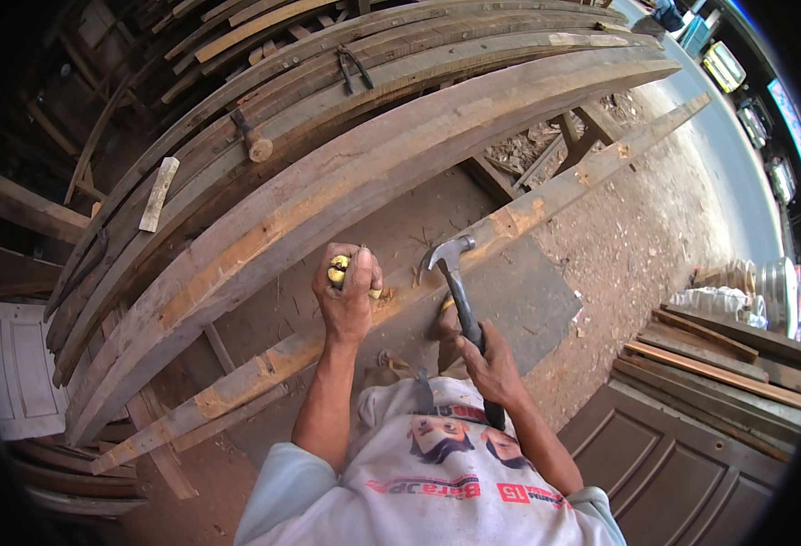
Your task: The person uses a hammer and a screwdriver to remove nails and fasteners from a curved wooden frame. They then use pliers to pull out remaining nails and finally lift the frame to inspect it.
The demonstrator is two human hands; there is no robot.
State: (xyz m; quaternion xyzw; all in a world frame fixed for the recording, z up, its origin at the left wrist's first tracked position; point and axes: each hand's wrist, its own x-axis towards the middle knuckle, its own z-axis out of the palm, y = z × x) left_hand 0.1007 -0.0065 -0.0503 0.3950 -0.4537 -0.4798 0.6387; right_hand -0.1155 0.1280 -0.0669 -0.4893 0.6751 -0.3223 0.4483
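Carpentry workshop: stacked planks (346, 173), sawdust floor (637, 246)

Two hands (348, 296), one claw hammer (460, 291), one yellow-handled chisel (339, 270), one narrow plank (546, 205), one mallet (252, 141), one panelled door (664, 455).

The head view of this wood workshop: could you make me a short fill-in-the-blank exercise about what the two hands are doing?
1. The right hand holds a claw ____ by its dark handle.
2. The left hand is closed around a tool with a ____ handle.
3. Both tools meet at a long wooden ____ that runs slantwise under the hands.
4. The person's shirt is mostly ____.

Missing words: hammer; yellow; plank; white
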